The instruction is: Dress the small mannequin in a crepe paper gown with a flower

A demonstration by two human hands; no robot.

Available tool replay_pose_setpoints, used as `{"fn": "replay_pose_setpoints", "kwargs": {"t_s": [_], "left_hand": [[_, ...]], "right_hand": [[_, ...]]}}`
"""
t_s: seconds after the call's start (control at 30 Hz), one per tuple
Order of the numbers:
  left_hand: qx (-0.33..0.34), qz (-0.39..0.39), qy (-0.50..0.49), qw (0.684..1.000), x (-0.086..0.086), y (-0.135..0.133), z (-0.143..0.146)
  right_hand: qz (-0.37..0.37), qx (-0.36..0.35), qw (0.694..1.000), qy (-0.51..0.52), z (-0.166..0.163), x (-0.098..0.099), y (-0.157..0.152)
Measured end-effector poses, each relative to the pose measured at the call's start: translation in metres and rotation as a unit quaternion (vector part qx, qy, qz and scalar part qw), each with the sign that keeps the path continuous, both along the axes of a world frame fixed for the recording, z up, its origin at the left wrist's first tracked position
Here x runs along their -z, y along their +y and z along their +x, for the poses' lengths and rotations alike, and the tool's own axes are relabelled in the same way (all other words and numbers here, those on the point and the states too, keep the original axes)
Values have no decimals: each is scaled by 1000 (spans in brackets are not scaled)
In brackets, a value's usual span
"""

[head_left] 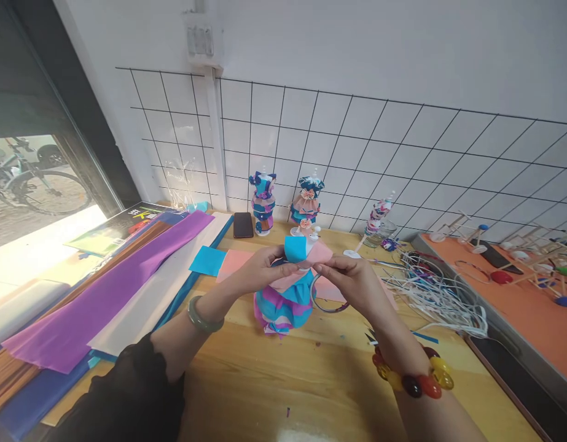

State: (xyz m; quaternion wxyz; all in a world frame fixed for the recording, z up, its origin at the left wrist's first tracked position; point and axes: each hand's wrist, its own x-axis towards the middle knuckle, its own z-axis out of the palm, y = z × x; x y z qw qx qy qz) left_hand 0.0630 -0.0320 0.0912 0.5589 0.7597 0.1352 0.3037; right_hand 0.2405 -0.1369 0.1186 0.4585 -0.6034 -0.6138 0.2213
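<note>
A small dress form stands before me in a ruffled paper dress of blue, pink and purple. My left hand is closed at its upper part, fingers pinching the paper bodice beside a blue paper piece. From the other side, my right hand pinches the edge of a pink paper piece wrapped at the chest. The fingertips of both hands almost meet at the front. Behind the right wrist, scissors show only in part, with a ring handle below the right fingers.
Behind stand two dressed forms, one blue and purple, another ruffled; a third leans right. Purple paper and other sheets lie left, near a phone. Tangled white cords and an orange board occupy the right.
</note>
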Motion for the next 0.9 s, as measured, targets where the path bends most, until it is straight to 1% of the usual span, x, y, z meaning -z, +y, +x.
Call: {"fn": "replay_pose_setpoints", "kwargs": {"t_s": [0.13, 0.2, 0.4, 0.47, 0.6, 0.77, 0.9], "left_hand": [[36, -73, -7, 997, -2, 3, -4], [49, -110, -15, 993, -1, 4, -6], [77, -201, -40, 976, 3, 5, -8], [86, -229, -43, 969, 5, 5, -7], [91, -263, -44, 960, 9, 5, -5], [85, -271, -32, 958, 15, 8, -5], [81, -268, 1, 960, 15, 8, -6]], "right_hand": [[-42, -24, 999, -16, 2, -6, 0], [-63, -47, 996, -28, 3, -10, -1], [-84, -171, 982, 10, 5, -13, -5], [-93, -198, 976, 10, 6, -14, -6], [-96, -211, 973, -10, 7, -14, -5], [-96, -215, 972, -6, 9, -12, -2], [-106, -212, 971, -14, 8, -10, -1]]}}
